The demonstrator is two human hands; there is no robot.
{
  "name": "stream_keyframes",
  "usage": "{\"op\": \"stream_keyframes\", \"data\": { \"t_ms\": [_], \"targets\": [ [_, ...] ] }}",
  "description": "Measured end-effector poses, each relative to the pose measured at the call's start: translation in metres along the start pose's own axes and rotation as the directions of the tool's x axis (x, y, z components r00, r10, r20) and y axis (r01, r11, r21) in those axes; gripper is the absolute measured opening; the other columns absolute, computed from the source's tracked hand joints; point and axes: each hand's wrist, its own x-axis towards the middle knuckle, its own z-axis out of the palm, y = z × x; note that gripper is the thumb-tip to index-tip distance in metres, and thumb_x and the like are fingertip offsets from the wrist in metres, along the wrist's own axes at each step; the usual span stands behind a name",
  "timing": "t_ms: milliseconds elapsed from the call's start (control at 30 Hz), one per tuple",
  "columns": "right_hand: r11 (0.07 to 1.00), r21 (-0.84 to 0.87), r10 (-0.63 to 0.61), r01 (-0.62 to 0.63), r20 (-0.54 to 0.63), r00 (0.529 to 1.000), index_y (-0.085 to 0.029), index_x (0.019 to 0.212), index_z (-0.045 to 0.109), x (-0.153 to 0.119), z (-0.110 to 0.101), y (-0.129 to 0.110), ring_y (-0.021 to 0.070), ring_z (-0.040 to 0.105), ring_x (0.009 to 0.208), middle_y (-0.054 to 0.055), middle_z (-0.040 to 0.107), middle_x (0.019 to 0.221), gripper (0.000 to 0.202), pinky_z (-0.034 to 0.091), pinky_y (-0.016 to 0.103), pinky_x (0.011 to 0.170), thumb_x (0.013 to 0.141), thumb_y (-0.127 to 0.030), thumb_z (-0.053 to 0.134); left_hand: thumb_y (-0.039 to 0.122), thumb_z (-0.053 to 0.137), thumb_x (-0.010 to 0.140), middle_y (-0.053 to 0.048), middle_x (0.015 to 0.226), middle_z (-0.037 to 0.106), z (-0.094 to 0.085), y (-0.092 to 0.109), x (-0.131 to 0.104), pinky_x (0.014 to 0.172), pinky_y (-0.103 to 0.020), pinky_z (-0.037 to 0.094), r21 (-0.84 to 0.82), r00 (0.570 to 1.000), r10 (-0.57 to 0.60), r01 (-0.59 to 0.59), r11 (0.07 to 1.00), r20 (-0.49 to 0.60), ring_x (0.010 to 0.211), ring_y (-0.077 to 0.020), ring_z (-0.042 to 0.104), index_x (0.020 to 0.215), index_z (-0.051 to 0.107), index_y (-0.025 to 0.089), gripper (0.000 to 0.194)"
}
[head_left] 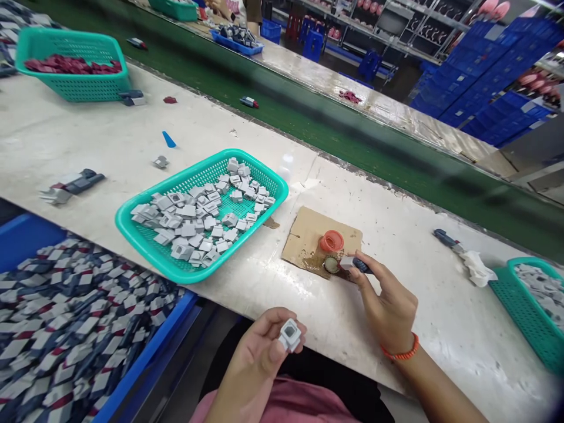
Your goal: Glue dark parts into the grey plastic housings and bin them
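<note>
Left hand (259,355) low at the near table edge, fingers curled, pinching a small grey square plastic part (289,335) between thumb and fingertips, hollow face turned up. Right hand (388,305) out over the white worktable (66,141), orange bracelet (400,354) at the wrist, fingers closed on a small dark blue and grey piece (358,264), its tip held down to a small round glue pot (331,265). Beside that pot, touching or nearly so, an orange cap (332,241), both resting on a stained cardboard square (304,238). Left of the cardboard, a teal basket (145,244) holding a heap of the same grey parts, set just beside the table's near edge. Below it at lower left, a blue bin (150,358) filled with assembled blue, white and red pieces. Further left on the table, a loose assembled piece (73,185), a single grey part (161,161) and a blue sliver (168,140). At far left, a second teal basket (74,85) with dark red parts. At right, another teal basket (526,311) of grey parts, a crumpled white cloth (480,269) just beside it. Beyond the table, a green conveyor belt (308,126) carrying a few scattered pieces, then stacks of blue crates (489,88).
</note>
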Motion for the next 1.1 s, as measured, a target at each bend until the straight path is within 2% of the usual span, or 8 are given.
{"op": "stream_keyframes", "data": {
  "t_ms": [167,267,333,433,533,733,967,1100],
  "targets": [
    [1.0,-0.019,-0.012,0.012,-0.006,1.0,-0.023,0.116,0.059,-0.003,-0.007,-0.005,0.0156,0.066,0.086,0.001,0.069,0.1,0.035,0.056,0.025,0.079,0.084,-0.011,0.063,0.028,0.087,0.051,0.001,0.074,0.077,0.009,0.001,-0.001,0.068,-0.016,0.055,-0.046,0.995,-0.066,0.062,0.997,-0.074,0.071,-0.0115,0.071,0.079,0.075,0.018,0.032],
    [0.97,0.145,0.202,-0.193,-0.043,0.979,-0.028,0.117,0.059,-0.01,-0.015,-0.026,0.0155,0.067,0.088,-0.002,0.069,0.102,0.037,0.056,0.025,0.082,0.083,-0.014,0.064,0.025,0.089,0.046,0.002,0.072,0.077,0.011,-0.003,0.002,0.069,-0.016,0.055,-0.031,0.995,-0.041,0.039,0.999,-0.091,0.069,-0.0109,0.071,0.077,0.075,0.018,0.035],
    [0.876,0.341,0.37,-0.342,-0.019,0.929,-0.029,0.116,0.061,-0.015,-0.02,-0.046,0.0149,0.068,0.086,-0.003,0.07,0.1,0.035,0.057,0.023,0.081,0.083,-0.016,0.065,0.024,0.09,0.043,0.002,0.07,0.076,0.011,-0.005,0.003,0.07,-0.016,0.054,-0.007,0.994,-0.011,0.011,1.0,-0.109,0.069,-0.0108,0.07,0.075,0.075,0.019,0.036],
    [0.73,0.541,0.467,-0.418,0.052,0.883,-0.029,0.114,0.061,-0.02,-0.024,-0.07,0.014,0.069,0.079,-0.003,0.071,0.095,0.031,0.059,0.021,0.075,0.085,-0.019,0.063,0.022,0.09,0.043,0.002,0.07,0.076,0.013,-0.009,0.002,0.068,-0.015,0.052,0.043,0.986,0.022,-0.016,0.999,-0.163,0.069,-0.01,0.069,0.074,0.074,0.02,0.035],
    [0.673,0.609,0.484,-0.42,0.068,0.873,-0.03,0.115,0.061,-0.022,-0.021,-0.08,0.0144,0.069,0.08,-0.003,0.071,0.095,0.031,0.059,0.019,0.074,0.085,-0.019,0.063,0.024,0.09,0.045,0.002,0.074,0.076,0.016,-0.01,0.0,0.067,-0.015,0.051,0.079,0.982,0.031,-0.017,0.997,-0.188,0.068,-0.0095,0.067,0.075,0.074,0.02,0.035],
    [0.636,0.645,0.465,-0.423,0.116,0.878,-0.031,0.116,0.061,-0.024,-0.014,-0.081,0.0163,0.07,0.077,-0.003,0.071,0.096,0.033,0.061,0.022,0.067,0.086,-0.017,0.061,0.028,0.091,0.038,0.002,0.071,0.076,0.021,-0.013,0.001,0.063,-0.016,0.05,0.042,0.989,0.008,-0.002,0.999,-0.145,0.066,-0.0099,0.068,0.072,0.074,0.021,0.039],
    [0.695,0.601,0.395,-0.394,0.138,0.908,-0.033,0.115,0.062,-0.027,-0.017,-0.079,0.0152,0.069,0.078,-0.004,0.07,0.097,0.036,0.06,0.021,0.069,0.084,-0.015,0.062,0.027,0.091,0.038,-0.002,0.072,0.078,0.023,-0.017,0.001,0.067,-0.021,0.053,0.119,0.979,0.072,-0.05,0.992,-0.191,0.069,-0.0153,0.07,0.07,0.075,0.02,0.037],
    [0.721,0.553,0.408,-0.419,0.15,0.901,-0.03,0.111,0.064,-0.031,-0.019,-0.077,0.015,0.069,0.073,-0.003,0.071,0.092,0.032,0.059,0.018,0.066,0.082,-0.017,0.064,0.028,0.091,0.035,-0.002,0.07,0.078,0.023,-0.019,-0.005,0.062,-0.022,0.053,0.148,0.963,0.12,-0.086,0.985,-0.241,0.068,-0.0177,0.07,0.068,0.075,0.022,0.037]
  ]
}}
